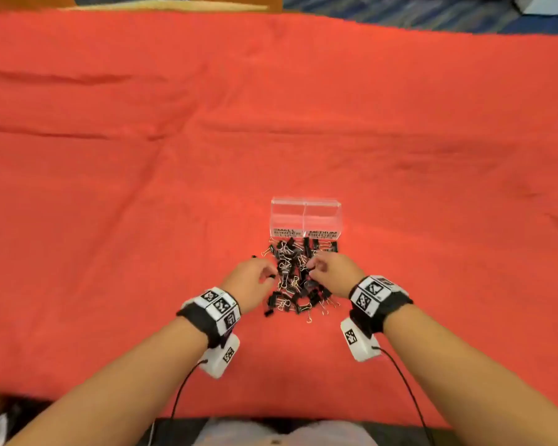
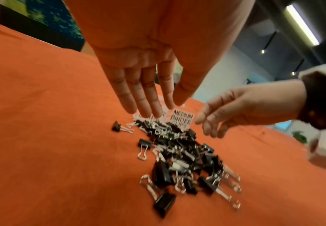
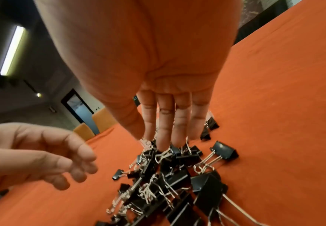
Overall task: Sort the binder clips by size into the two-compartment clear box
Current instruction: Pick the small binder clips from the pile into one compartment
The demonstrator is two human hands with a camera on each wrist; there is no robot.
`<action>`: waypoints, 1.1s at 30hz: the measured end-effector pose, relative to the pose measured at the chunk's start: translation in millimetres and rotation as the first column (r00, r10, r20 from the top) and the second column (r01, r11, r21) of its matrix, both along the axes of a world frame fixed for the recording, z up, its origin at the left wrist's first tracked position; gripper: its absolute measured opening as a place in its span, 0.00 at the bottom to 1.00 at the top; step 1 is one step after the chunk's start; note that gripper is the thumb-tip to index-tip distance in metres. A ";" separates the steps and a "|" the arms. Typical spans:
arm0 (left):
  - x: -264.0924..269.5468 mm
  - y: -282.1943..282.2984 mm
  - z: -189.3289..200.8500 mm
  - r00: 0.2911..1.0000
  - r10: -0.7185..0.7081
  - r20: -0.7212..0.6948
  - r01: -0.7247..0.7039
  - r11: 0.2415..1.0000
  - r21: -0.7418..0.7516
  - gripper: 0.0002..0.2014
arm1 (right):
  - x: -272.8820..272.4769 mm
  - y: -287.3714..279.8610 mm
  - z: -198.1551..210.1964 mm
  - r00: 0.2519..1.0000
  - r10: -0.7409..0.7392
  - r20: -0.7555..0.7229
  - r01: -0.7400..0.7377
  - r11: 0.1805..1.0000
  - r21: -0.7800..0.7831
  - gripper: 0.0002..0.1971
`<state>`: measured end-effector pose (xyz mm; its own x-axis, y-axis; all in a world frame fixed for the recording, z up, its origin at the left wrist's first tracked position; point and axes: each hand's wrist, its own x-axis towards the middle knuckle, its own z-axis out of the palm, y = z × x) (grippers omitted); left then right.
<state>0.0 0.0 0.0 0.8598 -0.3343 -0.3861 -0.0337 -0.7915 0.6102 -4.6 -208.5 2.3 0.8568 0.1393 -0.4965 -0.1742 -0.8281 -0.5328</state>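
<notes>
The binder clips (image 1: pixel 298 278) are light, stiff and apt to tangle by their wire handles, so we would pinch one by its black body. The pile lies on the desk (image 1: pixel 110 188) just in front of the clear box (image 1: pixel 305 217). Our left hand (image 1: pixel 253 278) hovers beside it, fingers loose and empty; our right hand (image 1: pixel 331 272) reaches in with straight fingers, holding nothing.

black clips (image 1: pixel 298 278) heaped before clear box (image 1: pixel 305 217)

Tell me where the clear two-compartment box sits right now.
In the head view the clear box stands on the red cloth near the centre, just beyond the pile of binder clips, farther out than both hands.
</notes>
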 end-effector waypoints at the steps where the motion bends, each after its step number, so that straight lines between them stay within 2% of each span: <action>1: 4.7 -4.5 -7.6 0.999 -0.032 0.023 0.032 0.999 0.026 0.09 | 7.0 3.1 -8.4 1.000 0.000 0.015 0.000 1.000 -0.017 0.09; 4: 15.5 -16.9 -18.5 0.997 -0.046 0.056 0.041 0.995 0.086 0.13 | 18.2 14.3 -15.7 0.998 -0.012 0.068 0.018 0.995 -0.098 0.12; 8: 21.6 -28.9 -32.3 0.995 -0.007 0.101 -0.002 0.995 0.095 0.13 | 12.2 15.7 -29.5 0.992 0.011 0.125 0.010 0.986 -0.168 0.09; 13: 24.7 -14.8 -43.5 0.993 0.096 0.073 -0.101 0.993 0.063 0.10 | 5.7 -9.1 -43.3 0.978 -0.136 0.157 0.159 0.977 -0.145 0.07; 16: 20.8 -5.0 -51.1 0.994 0.089 0.059 -0.093 0.992 0.081 0.11 | 7.8 -14.0 -37.8 0.962 -0.218 0.164 0.236 0.966 -0.102 0.07; 21: 12.9 -7.2 -60.0 0.998 0.026 0.060 -0.034 0.989 0.146 0.13 | 11.9 10.3 -35.9 0.976 -0.127 0.174 0.142 0.987 -0.074 0.07; 24: 13.2 -8.3 -61.0 0.997 0.014 0.079 -0.028 0.984 0.174 0.10 | 10.9 30.1 -41.1 0.984 -0.065 0.166 0.086 0.989 -0.122 0.12; 27: 15.0 -6.4 -58.2 0.992 0.106 0.067 -0.111 0.991 0.079 0.05 | 10.0 42.8 -46.7 0.984 -0.069 0.165 0.093 0.985 -0.143 0.18; 30: 16.0 -3.5 -57.4 0.956 0.295 -0.001 -0.294 0.951 -0.102 0.07 | 7.7 45.9 -49.2 0.977 -0.157 0.145 0.166 0.985 -0.051 0.12; 33: 16.9 -4.4 -53.7 0.948 0.317 -0.014 -0.316 0.939 -0.137 0.07 | 6.4 39.0 -47.7 0.946 -0.315 0.078 0.309 0.947 0.084 0.08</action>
